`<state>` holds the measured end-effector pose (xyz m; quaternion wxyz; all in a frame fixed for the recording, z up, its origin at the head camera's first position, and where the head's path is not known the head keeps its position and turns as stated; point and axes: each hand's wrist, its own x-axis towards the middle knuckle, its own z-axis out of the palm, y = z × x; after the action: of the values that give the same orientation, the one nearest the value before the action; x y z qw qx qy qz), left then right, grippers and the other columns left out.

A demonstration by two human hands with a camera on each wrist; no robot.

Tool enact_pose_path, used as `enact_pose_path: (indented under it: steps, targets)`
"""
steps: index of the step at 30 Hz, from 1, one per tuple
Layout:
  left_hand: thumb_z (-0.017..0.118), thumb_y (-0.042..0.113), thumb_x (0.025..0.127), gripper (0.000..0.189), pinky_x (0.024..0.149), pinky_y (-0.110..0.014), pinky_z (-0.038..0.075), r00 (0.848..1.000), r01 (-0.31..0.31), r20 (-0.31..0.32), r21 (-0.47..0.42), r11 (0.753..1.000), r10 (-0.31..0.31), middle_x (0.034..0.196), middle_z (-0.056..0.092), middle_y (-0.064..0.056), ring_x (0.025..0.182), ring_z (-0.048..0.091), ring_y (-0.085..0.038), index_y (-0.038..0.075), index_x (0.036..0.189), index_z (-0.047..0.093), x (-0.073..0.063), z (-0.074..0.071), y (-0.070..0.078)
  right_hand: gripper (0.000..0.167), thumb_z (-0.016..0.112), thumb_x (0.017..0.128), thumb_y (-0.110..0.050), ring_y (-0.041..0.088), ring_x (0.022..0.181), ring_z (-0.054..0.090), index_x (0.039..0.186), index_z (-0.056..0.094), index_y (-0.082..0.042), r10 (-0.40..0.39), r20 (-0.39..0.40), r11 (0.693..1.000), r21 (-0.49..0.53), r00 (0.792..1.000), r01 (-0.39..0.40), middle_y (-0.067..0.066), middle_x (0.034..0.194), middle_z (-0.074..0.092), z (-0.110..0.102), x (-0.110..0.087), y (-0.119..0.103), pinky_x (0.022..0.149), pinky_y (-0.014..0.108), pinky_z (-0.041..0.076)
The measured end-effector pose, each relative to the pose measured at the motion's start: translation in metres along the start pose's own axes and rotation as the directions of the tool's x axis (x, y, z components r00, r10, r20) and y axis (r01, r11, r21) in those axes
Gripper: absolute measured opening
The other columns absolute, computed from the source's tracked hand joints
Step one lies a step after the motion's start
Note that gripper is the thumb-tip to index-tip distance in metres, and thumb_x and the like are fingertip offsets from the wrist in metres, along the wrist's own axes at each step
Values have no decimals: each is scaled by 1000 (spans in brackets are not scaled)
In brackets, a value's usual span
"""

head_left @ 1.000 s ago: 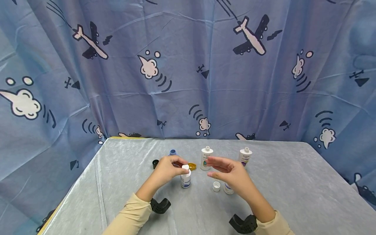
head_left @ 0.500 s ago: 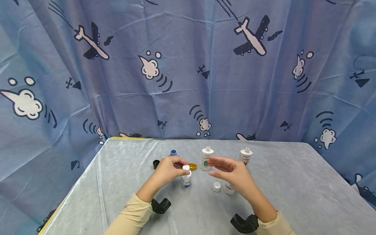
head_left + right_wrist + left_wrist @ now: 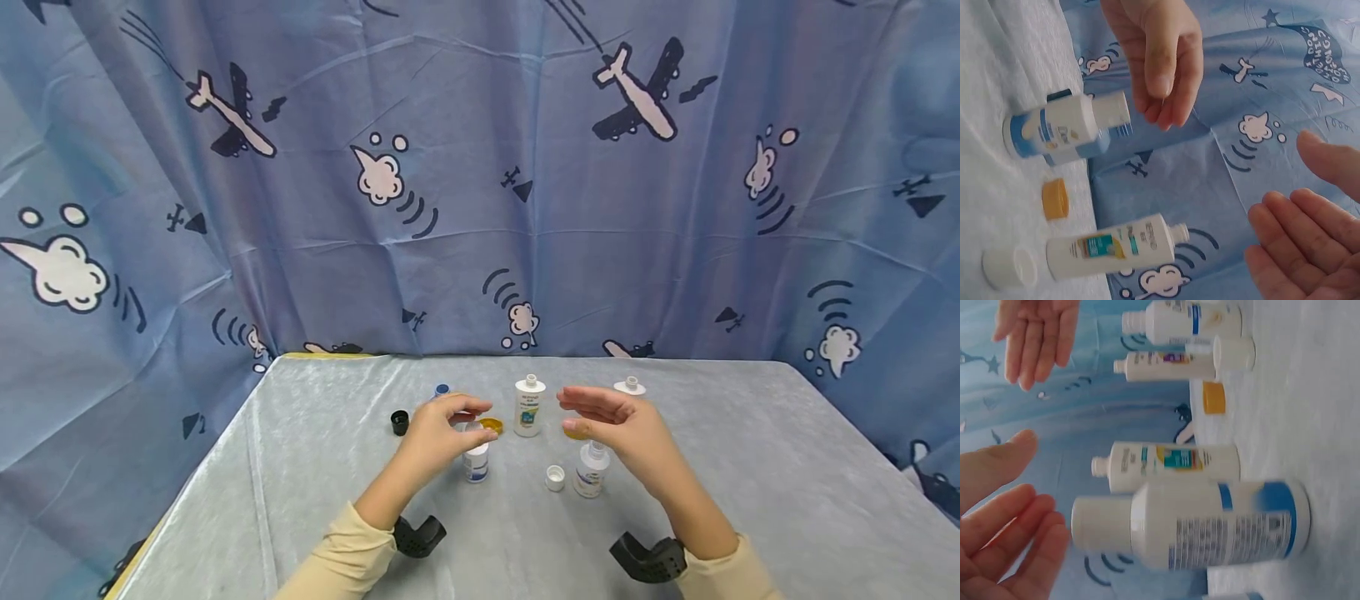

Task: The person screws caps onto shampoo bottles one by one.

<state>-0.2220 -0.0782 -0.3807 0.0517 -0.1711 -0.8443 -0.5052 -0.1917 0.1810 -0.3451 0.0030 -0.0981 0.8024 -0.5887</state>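
Note:
My left hand (image 3: 442, 429) hovers with spread, relaxed fingers just above a white bottle (image 3: 476, 465) with a blue label. In the left wrist view a white cap (image 3: 1100, 524) sits on that bottle's neck, with the fingertips close beside it and nothing between them. To the right, my right hand (image 3: 630, 425) hangs in the air, thumb apart from the fingers, holding nothing. Below it stands a second white bottle (image 3: 589, 477) with its neck bare. A loose white cap (image 3: 555, 477) lies on the table beside that bottle.
Farther back stand a tall white shampoo-type bottle (image 3: 528, 408) and another like it (image 3: 630, 386), both without caps. A blue bottle (image 3: 442, 389) is mostly hidden behind the left hand. A black cap (image 3: 400, 422) and two yellow caps (image 3: 491, 426) lie around on the grey cloth (image 3: 322, 467).
The left hand has let go of the white cap, its thumb and fingers parting. The right hand has moved slightly right, uncovering more of the bottle below it and a yellow cap.

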Motion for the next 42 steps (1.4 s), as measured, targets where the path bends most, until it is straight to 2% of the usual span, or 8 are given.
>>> enact_pose_path:
  steps: [4,7,13,20,28,36,42]
  targets:
    - [84,12,79,30,87,-31,59,997,-74,-11,-43,996,73,108,74,-8,101,71,-27,7,107,75,-2,8,6,54,77,87,-25,-5,105,65,134,61,-5,16,1,999,-51,1000,-16,12,133,66,-7,0,1,91,15,51]
    - [84,11,79,31,88,-31,59,993,-115,5,-52,992,115,109,73,-11,99,71,-28,3,107,74,-2,16,9,52,76,88,-24,-6,106,64,134,61,-5,21,8,997,-73,1000,-20,13,133,65,-11,0,4,91,15,51]
    - [84,11,79,35,89,-24,57,987,-134,86,-38,990,137,110,73,-14,103,70,-30,2,111,73,-1,34,15,51,76,88,-24,-8,106,63,132,62,-3,17,4,996,-85,1000,-17,14,132,66,-21,-1,15,90,14,50]
    - [84,8,77,38,89,-26,58,984,-66,160,-108,992,83,111,73,-17,105,70,-36,0,112,72,4,56,14,51,75,90,-20,-6,108,63,134,59,1,33,21,997,-74,999,-32,17,134,64,-31,-5,27,88,15,52]
    - [85,11,77,41,87,-21,55,969,70,243,-104,992,-43,115,72,-16,107,69,-32,1,114,71,13,79,7,57,75,89,-20,-9,106,62,137,55,4,82,34,996,-29,996,-81,17,136,62,-38,-5,42,89,15,51]
    - [86,10,76,46,89,-22,54,948,106,308,-79,991,-77,117,73,-11,104,69,-19,1,118,70,17,88,0,59,74,89,-18,-10,106,61,138,52,7,99,88,995,-29,991,-97,22,139,59,-41,-3,60,91,15,48]
    - [86,8,74,47,89,-24,54,940,141,324,-75,987,-110,115,73,-11,104,69,-21,2,118,70,16,93,-6,61,75,88,-19,-9,106,60,139,51,6,133,107,991,-32,985,-131,22,141,56,-39,0,70,91,17,48]
